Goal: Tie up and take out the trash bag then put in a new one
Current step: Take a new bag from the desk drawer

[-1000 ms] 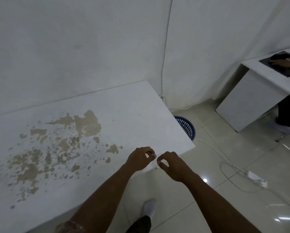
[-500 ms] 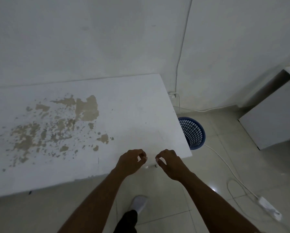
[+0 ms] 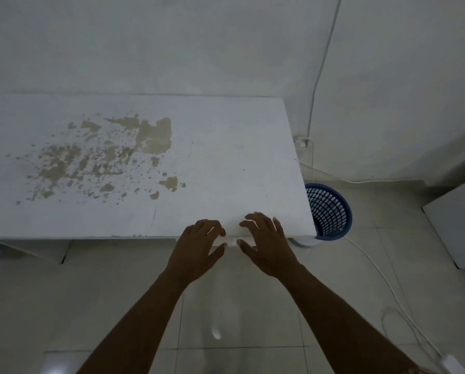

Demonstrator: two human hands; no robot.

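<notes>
White table (image 3: 226,163) with peeled paint stands against the wall. Fingers (image 3: 249,225) are spread and loose on both hands, holding nothing. Left hand (image 3: 196,247) and right hand (image 3: 269,247) hover side by side over the table's near edge. Blue bin (image 3: 331,211) stands on the floor, just right of the table.

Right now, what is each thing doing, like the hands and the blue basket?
left hand: open, fingers spread, holding nothing.
right hand: open, fingers spread, holding nothing.
blue basket: upright on the floor beside the table, no bag visible inside.
table: white top, paint peeled in brown patches.
white cable: lying loose across the floor.
</notes>
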